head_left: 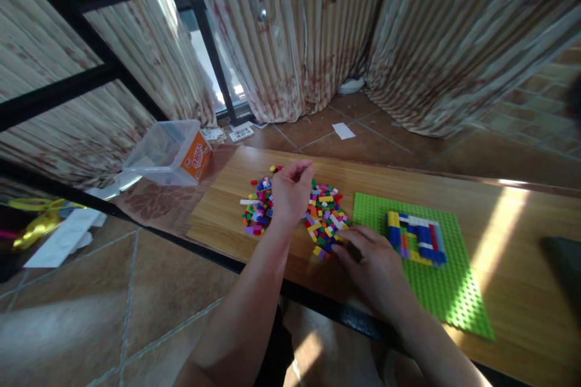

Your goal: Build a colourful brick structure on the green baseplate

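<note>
Loose toy building bricks of many colours lie heaped on a wooden table, in two patches. My left hand hovers over the middle of the heap, its thumb and fingers pressed together; whatever they may hold is too small to make out. At the heap's near right edge is my right hand, thumb and forefinger a little apart beside some yellow bricks. Just beyond that hand a green baseplate bears a low rectangular brick structure in blue, yellow, white and red, with an open part inside.
The wooden table has a dark edge along my side. A clear plastic box with an orange label stands past its left end. A dark object sits at the far right. Striped curtains hang behind, and a white paper lies on the floor.
</note>
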Action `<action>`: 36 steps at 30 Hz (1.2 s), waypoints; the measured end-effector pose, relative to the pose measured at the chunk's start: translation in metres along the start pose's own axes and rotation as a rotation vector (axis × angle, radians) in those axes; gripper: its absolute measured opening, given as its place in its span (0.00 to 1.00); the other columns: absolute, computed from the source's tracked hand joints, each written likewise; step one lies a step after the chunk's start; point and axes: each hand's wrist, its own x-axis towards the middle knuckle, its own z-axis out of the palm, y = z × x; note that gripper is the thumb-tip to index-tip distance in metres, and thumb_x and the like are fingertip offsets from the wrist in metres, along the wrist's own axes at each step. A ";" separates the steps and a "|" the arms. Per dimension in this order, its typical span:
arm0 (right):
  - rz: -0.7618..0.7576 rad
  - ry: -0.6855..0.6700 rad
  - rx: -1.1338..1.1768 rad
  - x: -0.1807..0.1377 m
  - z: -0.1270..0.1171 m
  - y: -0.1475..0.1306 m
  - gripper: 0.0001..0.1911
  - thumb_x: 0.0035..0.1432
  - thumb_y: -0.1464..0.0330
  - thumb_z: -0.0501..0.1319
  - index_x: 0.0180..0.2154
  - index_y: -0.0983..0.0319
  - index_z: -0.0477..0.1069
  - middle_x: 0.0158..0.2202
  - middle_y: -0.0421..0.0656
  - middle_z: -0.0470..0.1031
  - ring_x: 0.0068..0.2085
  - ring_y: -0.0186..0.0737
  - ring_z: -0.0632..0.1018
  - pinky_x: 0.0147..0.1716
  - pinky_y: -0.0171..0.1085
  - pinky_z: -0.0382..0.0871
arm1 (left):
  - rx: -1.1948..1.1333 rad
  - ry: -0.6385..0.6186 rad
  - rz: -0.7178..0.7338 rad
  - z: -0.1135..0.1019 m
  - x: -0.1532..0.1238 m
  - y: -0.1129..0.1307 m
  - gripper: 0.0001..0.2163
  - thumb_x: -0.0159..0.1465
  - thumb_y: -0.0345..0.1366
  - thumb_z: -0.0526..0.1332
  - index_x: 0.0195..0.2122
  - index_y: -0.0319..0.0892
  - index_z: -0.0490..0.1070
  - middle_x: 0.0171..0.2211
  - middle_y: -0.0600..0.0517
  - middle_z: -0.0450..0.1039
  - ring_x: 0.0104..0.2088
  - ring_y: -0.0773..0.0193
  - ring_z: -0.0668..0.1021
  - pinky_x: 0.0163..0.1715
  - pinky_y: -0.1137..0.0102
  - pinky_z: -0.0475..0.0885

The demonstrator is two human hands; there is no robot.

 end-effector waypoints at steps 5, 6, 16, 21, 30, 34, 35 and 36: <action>0.025 0.028 -0.015 0.003 0.005 0.008 0.10 0.63 0.65 0.56 0.39 0.59 0.76 0.40 0.46 0.78 0.39 0.44 0.77 0.41 0.43 0.70 | 0.034 -0.043 -0.010 -0.003 -0.001 0.001 0.07 0.58 0.30 0.62 0.37 0.39 0.78 0.33 0.50 0.80 0.33 0.65 0.79 0.37 0.70 0.74; 0.037 0.031 -0.014 0.004 0.005 0.009 0.10 0.63 0.66 0.56 0.39 0.59 0.76 0.39 0.46 0.78 0.39 0.44 0.77 0.41 0.43 0.70 | 0.055 -0.057 -0.005 -0.004 -0.001 0.001 0.07 0.58 0.29 0.62 0.37 0.39 0.78 0.33 0.50 0.80 0.33 0.65 0.79 0.37 0.69 0.74; 0.094 0.081 0.012 0.010 0.007 0.010 0.13 0.64 0.70 0.52 0.39 0.61 0.76 0.39 0.46 0.78 0.38 0.42 0.77 0.40 0.39 0.70 | 0.528 -0.688 0.120 -0.026 -0.007 0.009 0.10 0.55 0.26 0.62 0.36 0.41 0.80 0.34 0.50 0.80 0.34 0.62 0.80 0.40 0.68 0.74; 0.078 0.031 -0.028 0.013 0.008 0.007 0.13 0.64 0.68 0.54 0.43 0.61 0.76 0.40 0.47 0.77 0.41 0.44 0.76 0.44 0.42 0.69 | 0.769 -0.812 0.266 -0.025 -0.013 0.013 0.11 0.55 0.28 0.63 0.38 0.45 0.80 0.37 0.51 0.79 0.38 0.60 0.79 0.42 0.67 0.74; 0.021 0.020 0.034 0.014 0.015 0.002 0.14 0.61 0.74 0.55 0.39 0.56 0.78 0.44 0.44 0.77 0.45 0.45 0.75 0.46 0.43 0.66 | 0.991 -0.862 0.333 -0.022 -0.016 0.015 0.12 0.55 0.27 0.59 0.34 0.44 0.80 0.37 0.49 0.75 0.39 0.59 0.77 0.44 0.67 0.73; 0.070 0.042 0.048 0.014 0.014 0.005 0.12 0.62 0.74 0.54 0.37 0.58 0.77 0.42 0.44 0.78 0.43 0.43 0.76 0.45 0.42 0.66 | 0.996 -0.857 0.267 -0.027 -0.011 0.015 0.12 0.53 0.25 0.58 0.32 0.43 0.80 0.36 0.49 0.75 0.37 0.60 0.77 0.41 0.68 0.73; 0.080 0.048 0.045 0.014 0.013 0.005 0.12 0.62 0.73 0.54 0.37 0.58 0.76 0.41 0.44 0.78 0.42 0.43 0.76 0.44 0.42 0.66 | 0.983 -0.858 0.245 -0.029 -0.009 0.015 0.13 0.52 0.24 0.57 0.32 0.43 0.80 0.36 0.49 0.75 0.37 0.60 0.77 0.41 0.68 0.73; 0.088 0.054 0.035 0.015 0.014 0.004 0.11 0.63 0.72 0.54 0.37 0.59 0.76 0.41 0.44 0.78 0.42 0.43 0.77 0.43 0.42 0.66 | 0.967 -0.855 0.221 -0.031 -0.008 0.016 0.13 0.51 0.23 0.57 0.32 0.42 0.80 0.36 0.49 0.75 0.37 0.60 0.77 0.41 0.68 0.73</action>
